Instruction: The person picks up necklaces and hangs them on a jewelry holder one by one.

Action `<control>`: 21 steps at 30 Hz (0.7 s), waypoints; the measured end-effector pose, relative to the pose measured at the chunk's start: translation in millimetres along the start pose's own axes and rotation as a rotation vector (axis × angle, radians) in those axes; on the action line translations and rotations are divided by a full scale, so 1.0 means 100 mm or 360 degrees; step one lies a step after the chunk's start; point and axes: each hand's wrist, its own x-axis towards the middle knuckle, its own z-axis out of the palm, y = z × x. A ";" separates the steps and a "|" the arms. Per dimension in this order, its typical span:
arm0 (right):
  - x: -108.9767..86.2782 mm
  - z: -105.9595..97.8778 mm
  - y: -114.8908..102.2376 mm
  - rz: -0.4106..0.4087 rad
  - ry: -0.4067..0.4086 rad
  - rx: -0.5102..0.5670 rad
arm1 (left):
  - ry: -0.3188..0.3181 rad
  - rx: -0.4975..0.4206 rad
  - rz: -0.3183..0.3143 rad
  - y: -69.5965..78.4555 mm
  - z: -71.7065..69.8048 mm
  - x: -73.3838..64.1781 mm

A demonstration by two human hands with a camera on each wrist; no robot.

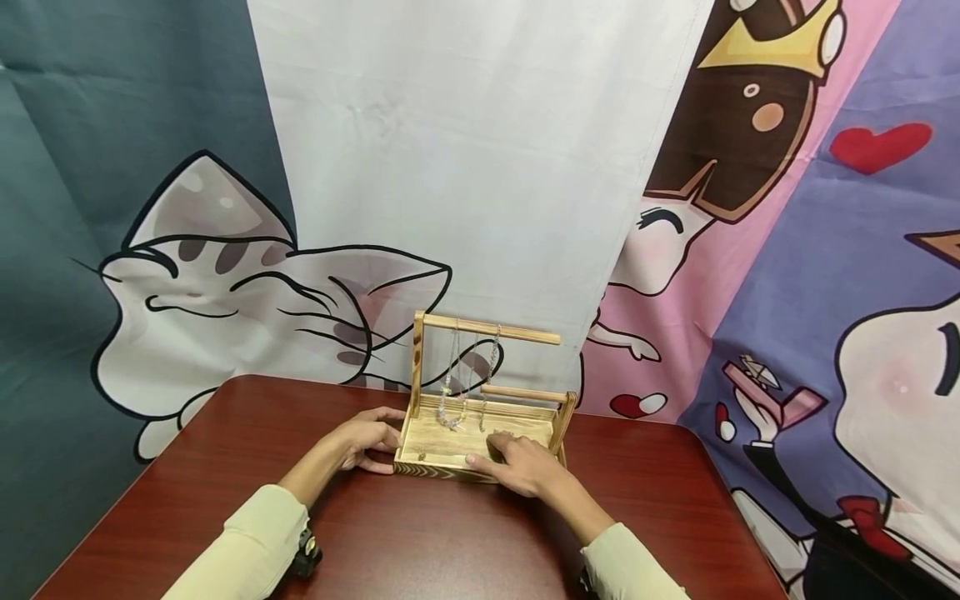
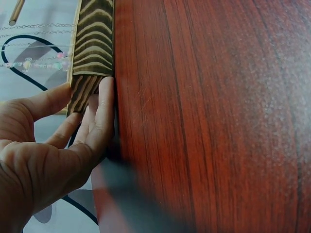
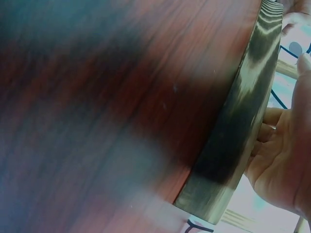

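A wooden jewelry stand (image 1: 442, 443) with a shallow tray base stands on the table. From its upper bar (image 1: 517, 333) hang a beaded necklace (image 1: 447, 415) and a silvery chain (image 1: 495, 354). My left hand (image 1: 366, 440) grips the tray's left end; the left wrist view shows thumb and fingers spread around the striped wooden end (image 2: 83, 90). My right hand (image 1: 527, 467) reaches over the front wall (image 3: 240, 116) into the right part of the tray. Its fingertips are mostly hidden, and whether they hold anything does not show. A tiny gold-coloured piece (image 1: 422, 456) lies at the tray's front left.
The reddish-brown table (image 1: 420, 542) extends around the stand. A shorter lower bar (image 1: 525, 392) crosses the stand's right side. Close behind the table hangs a printed cloth (image 1: 480, 167) with cartoon figures.
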 end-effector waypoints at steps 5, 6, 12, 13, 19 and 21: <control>-0.01 -0.01 0.01 -0.0009 0.0013 0.0028 | 0.0003 0.0008 -0.0007 0.01 0.01 0.00; -0.01 -0.02 0.01 -0.0024 0.0028 0.0025 | 0.0003 0.0008 -0.0008 0.01 0.01 0.00; -0.01 -0.08 0.08 -0.0055 0.0152 0.0048 | -0.0009 0.0005 -0.0004 0.01 0.00 0.02; -0.01 -0.09 0.10 -0.0049 0.0173 0.0053 | -0.0008 0.0004 -0.0003 0.01 0.00 0.02; 0.00 -0.11 0.19 0.0050 0.0308 0.0067 | 0.0010 0.0010 -0.0003 0.01 0.01 0.00; 0.01 -0.10 0.20 0.0073 0.0347 0.0046 | 0.0007 0.0015 -0.0002 0.00 0.01 0.00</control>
